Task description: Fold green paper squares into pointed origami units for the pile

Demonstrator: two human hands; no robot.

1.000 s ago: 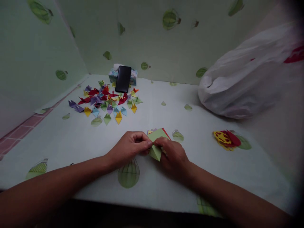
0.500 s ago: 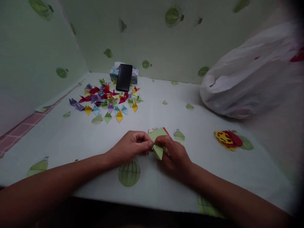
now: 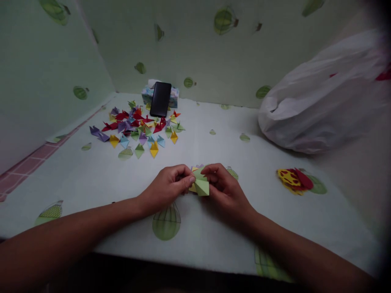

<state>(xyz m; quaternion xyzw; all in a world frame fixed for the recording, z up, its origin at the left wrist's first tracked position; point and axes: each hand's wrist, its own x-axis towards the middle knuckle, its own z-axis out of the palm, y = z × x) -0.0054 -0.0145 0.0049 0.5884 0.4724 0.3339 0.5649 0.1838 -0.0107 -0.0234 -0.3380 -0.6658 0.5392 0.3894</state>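
Observation:
A light green piece of origami paper (image 3: 202, 187), partly folded with creased flaps, is held between my two hands above the table. My left hand (image 3: 171, 183) pinches its left edge between thumb and index finger. Curled around the right side of the paper is my right hand (image 3: 227, 189), its index fingertip at the upper edge and its thumb close to the lower right. Behind and beneath the green piece, bits of yellow and purple paper (image 3: 194, 168) show; the hands hide most of them.
Several folded paper pieces (image 3: 134, 126) in many colours lie at the back left. A black phone (image 3: 160, 99) leans on a tissue box (image 3: 148, 95). A white plastic bag (image 3: 317, 106) bulges at the right, with yellow and red cutouts (image 3: 293, 180) in front of it.
My right thumb has come off the front of the green paper and the hand has opened slightly. The lower flap has turned to face me more. My left hand keeps its pinch.

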